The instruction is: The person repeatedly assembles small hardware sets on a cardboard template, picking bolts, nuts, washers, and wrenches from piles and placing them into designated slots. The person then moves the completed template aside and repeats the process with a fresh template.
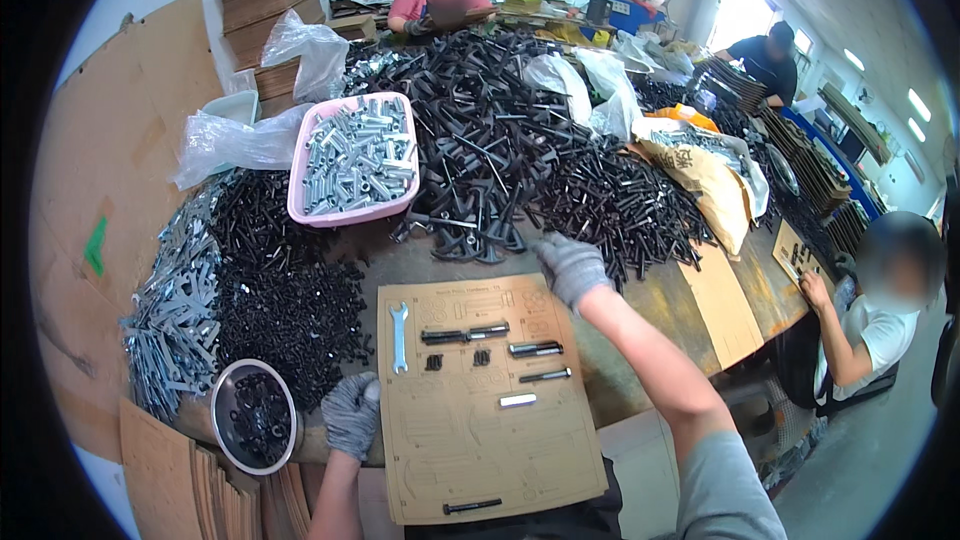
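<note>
Here the left hand (351, 413) lay flat, fingers spread, on the cardboard template (480, 410) edge; the right hand (570, 268), loosely curled and empty, reached the black bolt pile (610, 205) on the bench (660, 300). A careless rake could probably spill bolts onto the template, displacing the seated wrench (398, 336)

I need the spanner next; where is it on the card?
The spanner lies at the card's upper left corner, just above the left hand, left of the black bolts.
</note>
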Available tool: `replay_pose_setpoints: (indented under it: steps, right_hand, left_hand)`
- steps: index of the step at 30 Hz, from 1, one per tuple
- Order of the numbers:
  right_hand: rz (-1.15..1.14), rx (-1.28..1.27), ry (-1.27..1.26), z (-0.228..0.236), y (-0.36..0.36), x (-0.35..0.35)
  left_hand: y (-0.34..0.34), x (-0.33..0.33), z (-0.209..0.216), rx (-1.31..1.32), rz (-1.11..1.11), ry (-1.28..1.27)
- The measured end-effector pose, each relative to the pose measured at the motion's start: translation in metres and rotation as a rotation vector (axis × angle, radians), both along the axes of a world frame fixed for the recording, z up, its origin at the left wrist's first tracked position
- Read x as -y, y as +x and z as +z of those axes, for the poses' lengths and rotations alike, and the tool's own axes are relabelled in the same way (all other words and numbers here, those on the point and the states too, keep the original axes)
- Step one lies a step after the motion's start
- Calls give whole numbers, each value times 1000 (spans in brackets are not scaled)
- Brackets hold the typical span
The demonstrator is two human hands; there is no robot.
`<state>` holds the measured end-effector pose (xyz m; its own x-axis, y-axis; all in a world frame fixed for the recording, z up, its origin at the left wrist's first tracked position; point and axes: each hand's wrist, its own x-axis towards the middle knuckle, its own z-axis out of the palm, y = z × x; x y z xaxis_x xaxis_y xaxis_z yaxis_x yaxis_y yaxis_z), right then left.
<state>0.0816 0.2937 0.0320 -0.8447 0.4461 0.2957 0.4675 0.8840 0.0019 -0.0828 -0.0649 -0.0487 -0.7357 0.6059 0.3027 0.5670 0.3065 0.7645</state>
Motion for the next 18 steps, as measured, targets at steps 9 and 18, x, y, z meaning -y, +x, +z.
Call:
replay_pose_setpoints:
  steps: [9, 18]
  right_hand:
    - [199, 462, 332, -27, -114, -90]
    - [210, 268, 350, 2, -80, -65]
  left_hand:
    - [-2, 0, 6, 27, -32, -39]
    - [-5, 0, -2, -46, -38, 8]
